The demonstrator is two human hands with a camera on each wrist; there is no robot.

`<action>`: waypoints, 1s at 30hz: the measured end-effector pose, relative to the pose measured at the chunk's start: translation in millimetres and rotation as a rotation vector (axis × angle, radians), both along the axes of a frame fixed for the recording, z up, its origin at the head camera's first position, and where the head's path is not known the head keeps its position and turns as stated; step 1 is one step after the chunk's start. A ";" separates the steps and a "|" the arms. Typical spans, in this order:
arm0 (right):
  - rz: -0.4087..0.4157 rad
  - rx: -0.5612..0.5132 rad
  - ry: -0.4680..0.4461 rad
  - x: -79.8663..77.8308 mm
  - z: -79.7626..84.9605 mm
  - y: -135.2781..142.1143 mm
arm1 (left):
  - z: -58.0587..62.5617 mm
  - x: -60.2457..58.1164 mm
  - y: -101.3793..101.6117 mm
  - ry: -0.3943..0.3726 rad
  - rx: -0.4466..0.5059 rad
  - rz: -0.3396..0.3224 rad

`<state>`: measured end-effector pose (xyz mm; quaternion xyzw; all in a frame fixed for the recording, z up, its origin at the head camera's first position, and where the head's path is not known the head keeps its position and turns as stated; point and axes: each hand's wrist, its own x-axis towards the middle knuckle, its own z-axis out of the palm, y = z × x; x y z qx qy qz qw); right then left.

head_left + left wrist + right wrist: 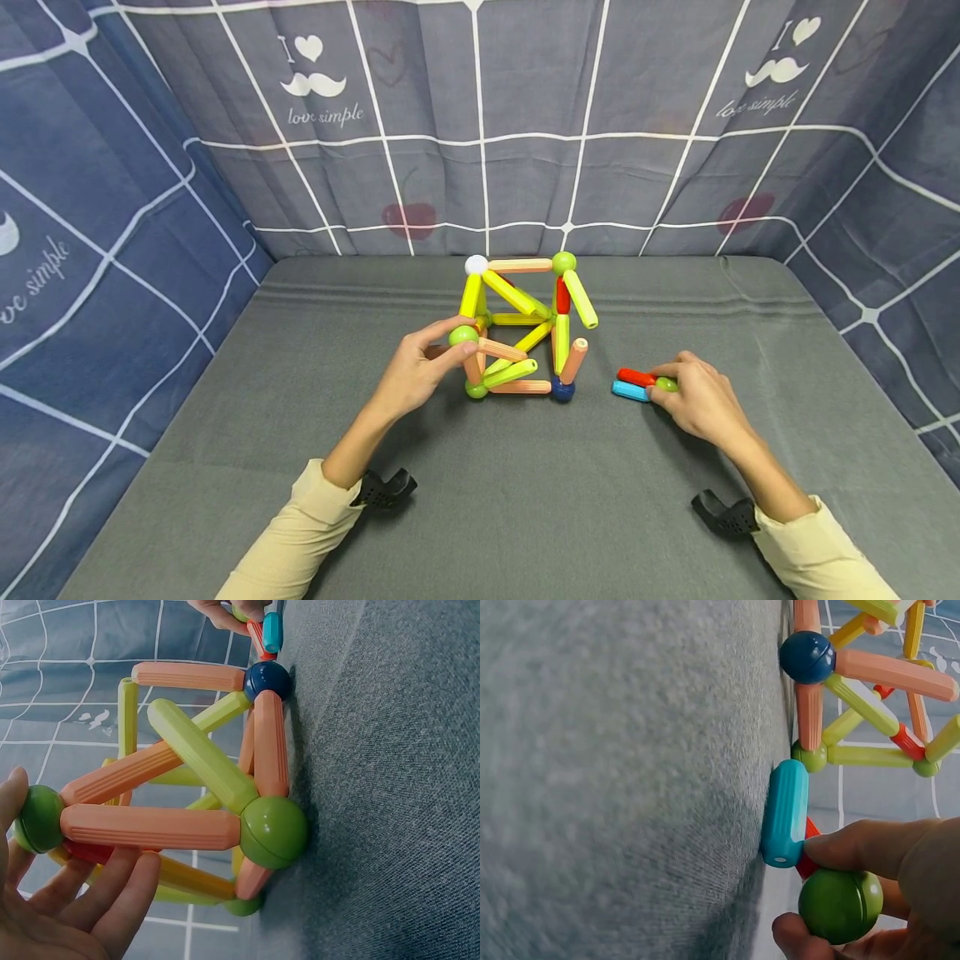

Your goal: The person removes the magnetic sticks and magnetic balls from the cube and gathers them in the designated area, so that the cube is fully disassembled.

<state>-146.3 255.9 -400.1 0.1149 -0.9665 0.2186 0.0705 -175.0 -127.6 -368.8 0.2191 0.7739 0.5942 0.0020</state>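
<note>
A frame of coloured building rods and balls [521, 387] stands on the grey cloth. My left hand [408, 375] pinches the green ball [39, 819] at its upper near-left corner, and a peach rod [150, 827] runs down from that ball to a lower green ball [274, 832]. To the right of the frame, my right hand [701, 402] holds a loose green ball [840, 906] in its fingers. Its thumb lies against a blue rod [785, 814] and a red rod [635, 377], which sit side by side; the thumb partly hides the red one.
A dark blue ball [562, 389] forms the frame's near-right lower corner, with a peach rod [575, 361] rising from it. At the top are a white ball [476, 265] and another green ball [564, 262]. Patterned curtain [525, 183] encloses the back and sides.
</note>
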 end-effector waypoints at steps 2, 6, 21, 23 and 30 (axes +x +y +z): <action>-0.006 0.007 0.004 -0.5 0.4 0.3 | -0.1 0.1 0.0 0.007 0.002 -0.001; -0.013 0.030 -0.011 -1.4 2.9 0.8 | 0.1 0.1 0.3 0.021 -0.001 -0.004; -0.046 -0.026 -0.032 -3.3 4.7 3.4 | -0.2 0.1 0.2 0.008 0.031 -0.015; -0.053 -0.045 -0.016 -3.5 4.9 3.2 | -0.1 0.3 0.2 0.005 0.021 -0.011; -0.083 -0.122 0.051 -8.1 6.9 0.0 | -0.2 0.3 -0.4 0.009 0.012 -0.015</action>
